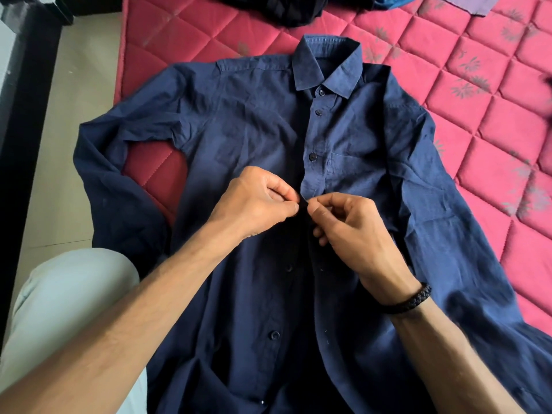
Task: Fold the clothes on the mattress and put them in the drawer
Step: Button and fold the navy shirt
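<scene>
Head view: shirt, soft, limp, flat on mattress; left hand and right hand pinch its placket; best held at shoulders.

One navy shirt lies on one red quilted mattress, showing five visible buttons. Two hands, left hand and right hand; one braided bracelet. One dark clothing heap at the top edge.

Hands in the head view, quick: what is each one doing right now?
Left hand: pinches the navy shirt at its front edge.
Right hand: pinches the opposite edge of the shirt's front.
</scene>
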{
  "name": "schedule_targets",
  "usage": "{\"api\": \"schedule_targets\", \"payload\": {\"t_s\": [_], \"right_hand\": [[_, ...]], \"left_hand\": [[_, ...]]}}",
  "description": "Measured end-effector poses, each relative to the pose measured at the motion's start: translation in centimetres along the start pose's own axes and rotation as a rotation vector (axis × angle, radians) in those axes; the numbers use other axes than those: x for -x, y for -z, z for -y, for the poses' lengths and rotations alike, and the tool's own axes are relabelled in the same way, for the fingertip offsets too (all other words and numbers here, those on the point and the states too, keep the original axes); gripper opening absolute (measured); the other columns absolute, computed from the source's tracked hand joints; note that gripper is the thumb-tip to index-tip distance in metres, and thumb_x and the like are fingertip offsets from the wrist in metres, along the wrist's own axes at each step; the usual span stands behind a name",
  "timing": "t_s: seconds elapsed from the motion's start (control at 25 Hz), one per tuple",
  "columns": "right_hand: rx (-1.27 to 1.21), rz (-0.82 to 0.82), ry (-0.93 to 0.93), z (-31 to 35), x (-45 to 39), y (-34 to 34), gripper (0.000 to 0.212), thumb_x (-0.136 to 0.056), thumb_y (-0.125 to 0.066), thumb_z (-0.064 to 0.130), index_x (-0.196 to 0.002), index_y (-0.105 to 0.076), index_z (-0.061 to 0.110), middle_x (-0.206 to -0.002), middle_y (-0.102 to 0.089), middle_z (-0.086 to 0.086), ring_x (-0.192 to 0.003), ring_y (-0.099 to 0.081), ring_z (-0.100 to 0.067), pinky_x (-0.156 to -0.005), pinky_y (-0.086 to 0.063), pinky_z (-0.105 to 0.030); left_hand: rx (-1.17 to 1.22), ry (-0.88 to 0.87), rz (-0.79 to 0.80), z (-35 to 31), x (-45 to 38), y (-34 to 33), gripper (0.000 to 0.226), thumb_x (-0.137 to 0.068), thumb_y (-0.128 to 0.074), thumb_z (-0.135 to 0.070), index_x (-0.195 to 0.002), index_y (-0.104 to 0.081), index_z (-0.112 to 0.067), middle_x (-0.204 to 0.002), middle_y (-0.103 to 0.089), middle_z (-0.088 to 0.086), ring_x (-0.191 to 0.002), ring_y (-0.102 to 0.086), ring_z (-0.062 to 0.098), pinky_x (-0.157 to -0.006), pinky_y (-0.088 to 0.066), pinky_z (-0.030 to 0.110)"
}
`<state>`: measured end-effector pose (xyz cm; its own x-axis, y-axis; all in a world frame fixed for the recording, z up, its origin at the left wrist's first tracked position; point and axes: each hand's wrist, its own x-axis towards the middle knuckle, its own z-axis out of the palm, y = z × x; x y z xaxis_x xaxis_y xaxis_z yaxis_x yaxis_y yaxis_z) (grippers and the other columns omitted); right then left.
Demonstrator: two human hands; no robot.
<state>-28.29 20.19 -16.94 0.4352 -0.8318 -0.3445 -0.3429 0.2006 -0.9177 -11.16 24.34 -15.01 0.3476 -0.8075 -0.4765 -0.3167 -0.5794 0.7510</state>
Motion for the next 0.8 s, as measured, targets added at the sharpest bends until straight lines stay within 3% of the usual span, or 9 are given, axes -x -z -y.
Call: {"api": "schedule_targets", "payload": {"t_s": [0.2, 0.36, 0.56, 0.64, 0.8], "right_hand": [[-0.023, -0.011, -0.005, 0.06, 0.03, -0.11, 0.018, -0.104, -0.06, 0.019, -0.095, -0.073, 0.01, -0.073, -0.069, -0.002, -0.059, -0.058, -0.01, -0.054, -0.049, -0.02], [-0.004, -0.028, 0.008, -0.06, 0.02, -0.13, 0.016, -0.1, -0.065, 0.022, -0.091, -0.073, 0.011, -0.068, -0.069, 0.001, -0.054, -0.059, -0.005, -0.051, -0.048, -0.02], [0.038, -0.012, 0.014, -0.45, -0.18, 0.01, 0.007, -0.091, -0.078, 0.018, -0.086, -0.074, 0.015, -0.072, -0.072, -0.002, -0.061, -0.061, -0.011, -0.058, -0.054, -0.029], [0.1, -0.058, 0.035, -0.55, -0.05, -0.26, 0.009, -0.087, -0.082, 0.02, -0.084, -0.073, 0.018, -0.073, -0.073, -0.003, -0.061, -0.063, -0.013, -0.06, -0.057, -0.034], [0.218, -0.138, 0.089, -0.36, 0.3, -0.77, 0.014, -0.085, -0.084, 0.025, -0.08, -0.071, 0.022, -0.065, -0.069, 0.006, -0.055, -0.059, -0.003, -0.053, -0.047, -0.019]], "left_hand": [[0.006, -0.016, 0.036, -0.09, 0.12, 0.34, 0.009, -0.082, -0.081, -0.017, -0.079, -0.078, -0.025, -0.07, -0.076, -0.003, -0.066, -0.072, 0.007, -0.079, -0.064, 0.039], [0.017, -0.029, 0.098, -0.41, 0.28, 0.91, 0.008, -0.084, -0.081, -0.013, -0.085, -0.079, -0.021, -0.072, -0.077, -0.002, -0.066, -0.069, 0.005, -0.072, -0.06, 0.027], [0.014, -0.034, 0.101, -0.43, 0.37, 0.89, 0.009, -0.086, -0.079, -0.011, -0.086, -0.077, -0.02, -0.073, -0.077, -0.001, -0.065, -0.07, 0.006, -0.071, -0.06, 0.024], [0.027, -0.028, 0.095, -0.49, 0.41, 0.78, 0.003, -0.089, -0.078, -0.017, -0.087, -0.078, -0.02, -0.075, -0.077, -0.001, -0.071, -0.074, 0.01, -0.076, -0.062, 0.028], [0.012, -0.021, 0.089, -0.53, 0.43, 0.41, 0.026, -0.082, -0.08, -0.053, -0.086, -0.08, -0.028, -0.076, -0.078, -0.003, -0.079, -0.076, 0.012, -0.084, -0.063, 0.038]]}}
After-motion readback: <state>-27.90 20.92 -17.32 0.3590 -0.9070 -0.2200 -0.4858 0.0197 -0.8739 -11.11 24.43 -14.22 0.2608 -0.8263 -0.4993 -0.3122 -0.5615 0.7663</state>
